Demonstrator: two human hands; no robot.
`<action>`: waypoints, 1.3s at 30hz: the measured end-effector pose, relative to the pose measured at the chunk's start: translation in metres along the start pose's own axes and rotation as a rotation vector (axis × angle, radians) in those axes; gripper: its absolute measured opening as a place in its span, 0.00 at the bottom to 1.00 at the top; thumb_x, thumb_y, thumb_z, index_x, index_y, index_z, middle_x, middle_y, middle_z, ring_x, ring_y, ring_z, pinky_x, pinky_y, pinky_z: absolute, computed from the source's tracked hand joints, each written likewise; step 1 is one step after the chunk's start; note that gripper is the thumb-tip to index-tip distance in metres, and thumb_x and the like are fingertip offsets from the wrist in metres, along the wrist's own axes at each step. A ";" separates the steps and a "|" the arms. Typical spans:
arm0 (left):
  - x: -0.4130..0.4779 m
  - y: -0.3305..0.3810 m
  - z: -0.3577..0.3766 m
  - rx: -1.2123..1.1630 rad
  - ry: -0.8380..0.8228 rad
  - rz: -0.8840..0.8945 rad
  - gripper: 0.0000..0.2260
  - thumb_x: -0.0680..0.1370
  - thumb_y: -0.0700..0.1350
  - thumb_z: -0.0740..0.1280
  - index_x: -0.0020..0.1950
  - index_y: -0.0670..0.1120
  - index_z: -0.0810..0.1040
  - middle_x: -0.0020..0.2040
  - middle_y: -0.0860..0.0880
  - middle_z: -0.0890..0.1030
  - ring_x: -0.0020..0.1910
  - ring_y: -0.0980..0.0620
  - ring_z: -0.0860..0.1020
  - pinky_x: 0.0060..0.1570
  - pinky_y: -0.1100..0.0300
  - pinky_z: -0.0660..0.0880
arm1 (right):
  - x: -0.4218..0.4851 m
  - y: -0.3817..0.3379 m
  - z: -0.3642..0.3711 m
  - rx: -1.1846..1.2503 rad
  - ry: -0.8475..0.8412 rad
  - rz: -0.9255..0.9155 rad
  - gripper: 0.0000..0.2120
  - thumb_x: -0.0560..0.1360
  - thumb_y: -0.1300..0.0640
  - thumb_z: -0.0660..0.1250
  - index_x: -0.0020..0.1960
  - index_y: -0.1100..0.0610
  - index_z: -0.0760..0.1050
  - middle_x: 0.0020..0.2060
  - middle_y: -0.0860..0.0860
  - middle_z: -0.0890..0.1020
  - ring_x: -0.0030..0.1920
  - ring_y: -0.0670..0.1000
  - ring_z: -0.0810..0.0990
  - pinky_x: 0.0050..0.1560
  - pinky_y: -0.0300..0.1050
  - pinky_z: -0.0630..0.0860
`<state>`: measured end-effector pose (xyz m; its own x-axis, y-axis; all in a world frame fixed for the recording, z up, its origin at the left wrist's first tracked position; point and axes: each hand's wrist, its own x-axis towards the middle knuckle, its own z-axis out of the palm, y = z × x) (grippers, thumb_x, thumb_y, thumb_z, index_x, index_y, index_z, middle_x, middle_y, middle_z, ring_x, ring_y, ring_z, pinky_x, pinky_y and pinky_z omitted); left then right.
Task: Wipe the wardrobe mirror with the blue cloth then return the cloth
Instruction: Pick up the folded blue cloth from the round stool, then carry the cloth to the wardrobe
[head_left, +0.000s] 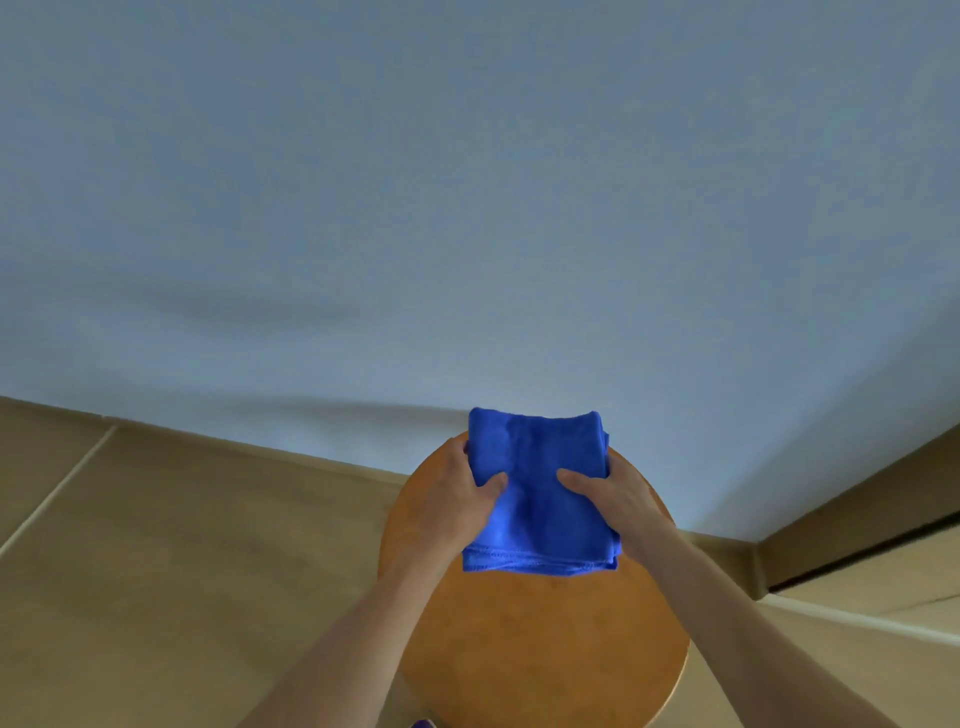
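A: Two hands hold the blue cloth (537, 499): the left hand (452, 499) and the right hand (613, 499) each pinch a side edge, thumb on top, each grip closed on fabric.
B: Where is it?
A: Folded square, over the far half of the round wooden stool (545, 649); resting or lifted, I cannot tell.
B: Handling?
A: Soft, light and floppy, I judge; taking both sides should stop the folds opening. No label or writing shows.

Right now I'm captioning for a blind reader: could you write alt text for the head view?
The left hand and right hand hold a folded blue cloth by its sides, thumbs on top, above a round wooden stool. Behind are a plain pale wall and tan floor tiles.
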<state>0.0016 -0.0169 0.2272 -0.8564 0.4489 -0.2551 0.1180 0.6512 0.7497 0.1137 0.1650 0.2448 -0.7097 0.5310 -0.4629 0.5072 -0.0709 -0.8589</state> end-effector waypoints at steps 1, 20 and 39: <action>-0.003 -0.002 -0.008 -0.029 0.000 -0.018 0.12 0.72 0.61 0.65 0.49 0.69 0.63 0.45 0.57 0.82 0.41 0.54 0.83 0.42 0.45 0.82 | 0.000 -0.006 0.006 -0.006 -0.018 -0.009 0.17 0.74 0.53 0.74 0.60 0.51 0.76 0.52 0.50 0.84 0.51 0.53 0.84 0.49 0.52 0.82; -0.081 -0.176 -0.250 -0.278 0.379 -0.167 0.21 0.78 0.52 0.70 0.68 0.50 0.68 0.50 0.59 0.80 0.47 0.58 0.81 0.48 0.53 0.81 | -0.051 -0.100 0.303 -0.273 -0.313 -0.260 0.08 0.76 0.52 0.70 0.52 0.54 0.77 0.46 0.53 0.85 0.46 0.55 0.85 0.50 0.57 0.83; -0.224 -0.341 -0.455 -0.344 0.939 -0.449 0.25 0.78 0.54 0.70 0.73 0.52 0.67 0.48 0.65 0.76 0.44 0.65 0.77 0.38 0.67 0.70 | -0.155 -0.165 0.613 -0.393 -0.858 -0.586 0.11 0.76 0.46 0.68 0.58 0.43 0.74 0.48 0.42 0.84 0.48 0.46 0.83 0.44 0.43 0.78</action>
<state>-0.0755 -0.6183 0.3070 -0.8453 -0.5266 -0.0902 -0.3223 0.3680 0.8722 -0.1604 -0.4231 0.3242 -0.9165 -0.3761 -0.1364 -0.0056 0.3529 -0.9356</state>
